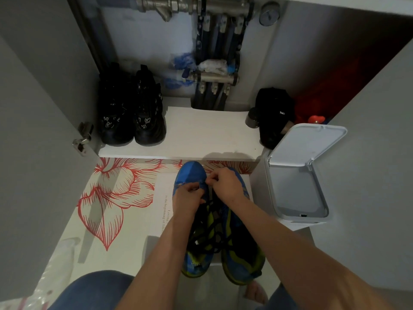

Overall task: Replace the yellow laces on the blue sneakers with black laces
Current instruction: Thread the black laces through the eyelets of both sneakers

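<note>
two blue mesh sneakers with yellow-green trim stand side by side on the floor, on a white mat with red flower print (116,198), toes pointing away from the person, just in front of a low white shelf (201,130). the left blue sneaker (192,173) is the one in work; the right blue sneaker (243,258) waits beside it, touching or almost touching.

both hands meet over the toe end of the lacing on the left sneaker. the left hand (188,198) is closed in a pinch near the lowest eyelets, and the right hand (225,184) is also closed in a pinch just beside it. i think each one holds a part of the thin black lace (212,233), but the fingertips cover the place, so i cannot tell it for sure. the loose part of the black lace lies in a tangle over the tongue and the opening of the shoes. yellow laces i cannot make out.

my judgement on handling: the lace is light, soft and limp, so it does not push through a hole by itself; best is to hold it at the stiff tip. the sneaker is light and its mesh upper bends easily, so one hand should steady the eyelet edge. the tangle could knot if pulled fast.

a white bin with open lid (299,175) stands at the right.
</note>
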Motion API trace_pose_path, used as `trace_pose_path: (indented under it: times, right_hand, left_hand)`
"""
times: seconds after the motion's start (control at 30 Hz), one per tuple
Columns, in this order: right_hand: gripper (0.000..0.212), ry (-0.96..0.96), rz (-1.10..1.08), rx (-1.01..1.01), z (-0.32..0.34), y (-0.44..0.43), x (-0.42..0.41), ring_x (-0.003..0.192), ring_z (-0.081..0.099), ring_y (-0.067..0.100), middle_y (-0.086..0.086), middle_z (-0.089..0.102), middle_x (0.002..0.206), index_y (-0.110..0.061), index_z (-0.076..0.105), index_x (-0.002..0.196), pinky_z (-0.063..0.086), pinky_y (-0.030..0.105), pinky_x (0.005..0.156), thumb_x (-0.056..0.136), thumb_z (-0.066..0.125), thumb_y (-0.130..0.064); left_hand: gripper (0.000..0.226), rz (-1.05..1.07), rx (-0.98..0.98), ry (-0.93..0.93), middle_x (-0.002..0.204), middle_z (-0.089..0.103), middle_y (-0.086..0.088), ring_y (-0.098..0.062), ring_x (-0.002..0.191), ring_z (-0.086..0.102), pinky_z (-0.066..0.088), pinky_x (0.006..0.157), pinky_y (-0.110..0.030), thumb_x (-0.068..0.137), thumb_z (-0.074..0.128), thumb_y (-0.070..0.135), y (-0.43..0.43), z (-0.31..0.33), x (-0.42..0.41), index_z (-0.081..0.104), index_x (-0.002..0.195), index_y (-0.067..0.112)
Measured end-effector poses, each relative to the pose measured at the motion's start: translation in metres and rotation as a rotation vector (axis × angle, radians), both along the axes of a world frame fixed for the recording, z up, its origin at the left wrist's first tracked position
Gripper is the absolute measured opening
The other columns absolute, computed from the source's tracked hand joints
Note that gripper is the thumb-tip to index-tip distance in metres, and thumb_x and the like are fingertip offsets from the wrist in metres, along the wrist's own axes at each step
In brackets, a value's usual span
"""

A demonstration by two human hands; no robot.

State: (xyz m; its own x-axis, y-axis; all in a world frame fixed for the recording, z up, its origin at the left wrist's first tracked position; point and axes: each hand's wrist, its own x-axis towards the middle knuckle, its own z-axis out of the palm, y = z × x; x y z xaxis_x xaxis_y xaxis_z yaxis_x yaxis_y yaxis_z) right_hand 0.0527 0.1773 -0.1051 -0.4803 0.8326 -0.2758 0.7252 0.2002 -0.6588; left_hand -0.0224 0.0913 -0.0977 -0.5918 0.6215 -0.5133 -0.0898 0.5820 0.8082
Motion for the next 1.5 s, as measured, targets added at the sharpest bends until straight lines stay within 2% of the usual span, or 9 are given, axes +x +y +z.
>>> trace_pose_path:
  times: [0.1,0.27,0.57,0.8,0.9,1.0,1.17,1.33,1.5]
  right_hand:
    - [0.017,-0.031,-0.045,0.033,0.001,-0.004,-0.002,0.078,0.065,0.023,0.010,0.071,0.086,-0.007,0.073,0.083,0.049,0.031,0.061,0.087,0.056,-0.009]
    - [0.013,0.070,-0.041,-0.088,-0.002,0.001,0.002,0.086,0.067,0.024,0.012,0.073,0.090,-0.005,0.075,0.087,0.054,0.045,0.082,0.085,0.063,-0.009]
    - [0.019,-0.007,-0.116,0.011,-0.003,-0.007,-0.004,0.085,0.065,0.021,0.005,0.071,0.094,-0.010,0.071,0.094,0.051,0.033,0.068,0.091,0.055,-0.020]
    - [0.018,0.005,-0.111,-0.014,-0.001,-0.005,0.000,0.090,0.065,0.022,0.005,0.071,0.097,-0.009,0.073,0.090,0.054,0.037,0.074,0.090,0.056,-0.013]
    - [0.017,-0.009,-0.107,-0.015,-0.001,-0.008,-0.002,0.090,0.065,0.018,0.001,0.071,0.098,-0.014,0.074,0.092,0.047,0.029,0.066,0.090,0.057,-0.016]
    - [0.014,0.016,-0.147,-0.029,-0.002,-0.009,-0.004,0.092,0.064,0.018,0.001,0.071,0.100,-0.015,0.073,0.094,0.048,0.028,0.069,0.088,0.060,-0.016]
    - [0.014,0.099,-0.217,-0.068,-0.003,-0.009,-0.007,0.093,0.063,0.020,0.007,0.068,0.100,-0.008,0.067,0.095,0.052,0.036,0.082,0.083,0.069,-0.014]
    - [0.018,0.064,-0.141,-0.033,0.000,-0.010,-0.006,0.088,0.066,0.024,0.011,0.072,0.093,-0.003,0.073,0.088,0.055,0.042,0.080,0.089,0.055,-0.004]
    - [0.019,0.066,-0.127,-0.036,-0.001,-0.011,-0.007,0.088,0.066,0.025,0.012,0.072,0.094,-0.003,0.073,0.090,0.055,0.041,0.080,0.090,0.055,-0.007]
  left_hand:
    - [0.023,0.010,0.018,-0.023,0.067,0.058,0.005,-0.004,0.050,0.053,0.041,0.048,-0.011,0.091,0.057,0.015,0.000,0.000,-0.001,0.066,0.112,0.013]
    - [0.027,0.016,0.029,-0.066,0.067,0.056,0.001,-0.006,0.052,0.050,0.034,0.037,-0.004,0.091,0.053,0.008,-0.001,-0.001,-0.002,0.064,0.115,0.009]
    - [0.030,0.042,0.017,-0.137,0.065,0.049,-0.002,-0.009,0.053,0.042,0.031,0.033,-0.007,0.093,0.050,0.009,0.002,-0.004,-0.002,0.061,0.122,0.010]
    - [0.029,0.065,0.004,-0.149,0.061,0.047,-0.002,-0.004,0.037,0.046,0.031,0.032,-0.008,0.094,0.050,0.012,0.000,-0.003,-0.001,0.061,0.121,0.015]
    - [0.021,0.075,-0.008,-0.165,0.059,0.049,-0.002,-0.002,0.037,0.048,0.033,0.035,-0.010,0.093,0.052,0.017,0.003,0.001,0.000,0.064,0.110,0.014]
    - [0.019,0.123,-0.029,-0.207,0.052,0.056,0.002,-0.010,0.049,0.045,0.034,0.042,-0.015,0.095,0.046,0.015,0.006,0.001,-0.003,0.062,0.085,0.011]
    - [0.018,0.080,-0.044,0.009,0.062,0.060,0.000,-0.009,0.047,0.054,0.042,0.044,-0.016,0.098,0.045,0.017,0.008,-0.006,-0.005,0.061,0.102,0.012]
    - [0.013,0.064,-0.034,0.116,0.062,0.061,0.000,0.001,0.032,0.053,0.041,0.041,-0.017,0.093,0.053,0.015,0.011,-0.011,-0.007,0.063,0.100,0.009]
    - [0.008,0.072,-0.016,0.157,0.066,0.060,0.000,-0.003,0.036,0.054,0.043,0.043,-0.018,0.093,0.054,0.013,0.010,-0.012,-0.007,0.060,0.097,0.010]
